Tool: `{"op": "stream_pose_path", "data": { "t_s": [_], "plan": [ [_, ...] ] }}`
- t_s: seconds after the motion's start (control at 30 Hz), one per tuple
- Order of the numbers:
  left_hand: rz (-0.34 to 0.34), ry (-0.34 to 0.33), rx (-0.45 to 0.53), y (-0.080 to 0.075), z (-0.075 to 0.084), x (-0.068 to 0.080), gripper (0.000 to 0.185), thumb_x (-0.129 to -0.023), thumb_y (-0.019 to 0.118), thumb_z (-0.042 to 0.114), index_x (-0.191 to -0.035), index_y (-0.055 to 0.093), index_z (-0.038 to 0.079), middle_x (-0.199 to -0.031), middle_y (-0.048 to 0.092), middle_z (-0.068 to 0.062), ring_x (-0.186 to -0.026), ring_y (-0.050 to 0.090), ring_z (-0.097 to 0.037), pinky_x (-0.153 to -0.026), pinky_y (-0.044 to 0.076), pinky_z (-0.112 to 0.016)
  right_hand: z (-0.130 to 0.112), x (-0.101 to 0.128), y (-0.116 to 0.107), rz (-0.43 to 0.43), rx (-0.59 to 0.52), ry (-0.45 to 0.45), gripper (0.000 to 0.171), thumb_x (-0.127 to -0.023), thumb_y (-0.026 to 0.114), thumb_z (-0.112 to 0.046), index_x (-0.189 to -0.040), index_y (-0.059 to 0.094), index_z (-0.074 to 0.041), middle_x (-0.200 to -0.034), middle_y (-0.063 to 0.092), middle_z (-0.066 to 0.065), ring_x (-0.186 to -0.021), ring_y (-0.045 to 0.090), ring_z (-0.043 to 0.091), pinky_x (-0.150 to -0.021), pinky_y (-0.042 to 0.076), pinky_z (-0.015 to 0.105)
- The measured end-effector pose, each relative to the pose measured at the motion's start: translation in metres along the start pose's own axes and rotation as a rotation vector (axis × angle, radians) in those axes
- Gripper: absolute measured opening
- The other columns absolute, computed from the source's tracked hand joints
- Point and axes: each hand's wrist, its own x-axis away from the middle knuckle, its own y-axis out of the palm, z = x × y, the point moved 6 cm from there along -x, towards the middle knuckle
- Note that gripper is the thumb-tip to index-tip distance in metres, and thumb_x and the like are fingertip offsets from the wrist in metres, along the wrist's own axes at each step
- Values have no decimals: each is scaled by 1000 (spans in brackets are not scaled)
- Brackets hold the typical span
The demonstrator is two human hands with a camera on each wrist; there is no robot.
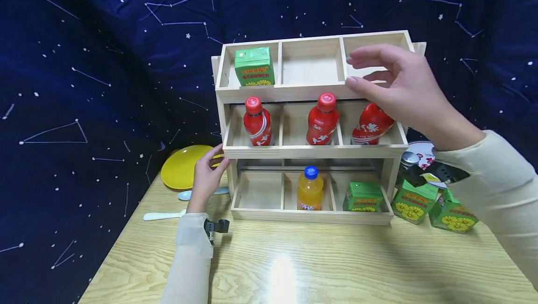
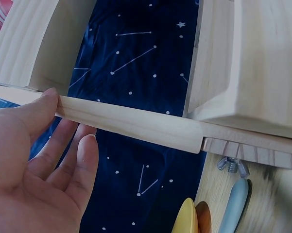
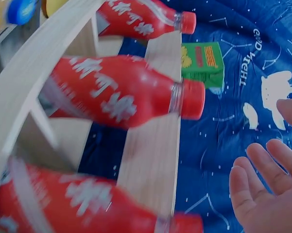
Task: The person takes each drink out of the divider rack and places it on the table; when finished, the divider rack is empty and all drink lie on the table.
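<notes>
A three-tier wooden shelf (image 1: pixel 311 152) stands on the table. My left hand (image 1: pixel 206 175) holds its left side; in the left wrist view, the thumb lies on the side post (image 2: pixel 131 125) with the fingers on the other side. My right hand (image 1: pixel 405 80) is raised before the top tier's right compartment, thumb and fingers apart and holding nothing. Below it a red bottle (image 1: pixel 371 124) leans in the middle tier's right compartment, its cap hidden behind the hand. Two more red bottles, a left one (image 1: pixel 258 125) and a middle one (image 1: pixel 322 124), stand in that tier.
A green carton (image 1: pixel 254 68) sits top left. The bottom tier holds an orange drink bottle (image 1: pixel 310 192) and another green carton (image 1: pixel 363 196). Right of the shelf are more green cartons (image 1: pixel 414 201); left are a yellow plate (image 1: pixel 185 166), a blue-handled utensil (image 1: pixel 185 195) and a white one (image 1: pixel 161 216).
</notes>
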Motion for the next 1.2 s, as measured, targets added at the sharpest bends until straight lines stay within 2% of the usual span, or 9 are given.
{"op": "stream_pose_path", "data": {
  "t_s": [0.17, 0.37, 0.57, 0.87, 1.03, 1.2],
  "plan": [
    [4, 3, -1, 0, 0, -1, 47, -93, 70, 13, -139, 57, 9, -125, 62, -13, -108, 65, -30, -91, 54, -45, -14, -22, 20, -49, -56, -11, 50, -92, 71, -27, -137, 57, -12, -134, 59, 2, -118, 57, 19, -99, 48, 27],
    [-4, -5, -2, 0, 0, -1, 49, -94, 69, 16, -140, 56, 11, -127, 61, -13, -110, 64, -32, -92, 53, -46, -27, -46, 47, -158, -137, 29, 51, -93, 70, -28, -140, 55, -15, -136, 57, 3, -123, 55, 20, -100, 49, 35],
    [1, -6, -4, 0, -1, 0, 48, -94, 69, 15, -140, 56, 11, -126, 61, -13, -110, 63, -33, -93, 53, -46, -38, -71, 79, -225, -226, 71, 55, -92, 72, -27, -141, 52, -13, -140, 53, 1, -125, 53, 18, -99, 49, 33],
    [2, 18, 11, 2, -1, 0, 48, -93, 70, 13, -139, 57, 8, -124, 62, -14, -108, 64, -35, -91, 54, -46, -41, -96, 115, -283, -208, 102, 61, -91, 74, -21, -145, 48, -11, -134, 56, 2, -124, 55, 16, -93, 52, 29],
    [0, 18, 17, 3, -1, 0, 48, -93, 70, 12, -139, 57, 9, -125, 62, -14, -109, 63, -36, -91, 54, -46, -37, -102, 124, -264, -210, 138, 54, -90, 73, -14, -140, 52, -11, -128, 60, 4, -118, 59, 16, -91, 52, 26],
    [4, 8, 9, 0, -1, 0, 49, -93, 70, 12, -140, 56, 9, -125, 62, -15, -110, 63, -35, -92, 53, -47, -37, -104, 126, -175, -197, 93, 46, -91, 72, -10, -134, 57, -10, -123, 65, 3, -112, 61, 13, -89, 53, 24]
  ]
}}
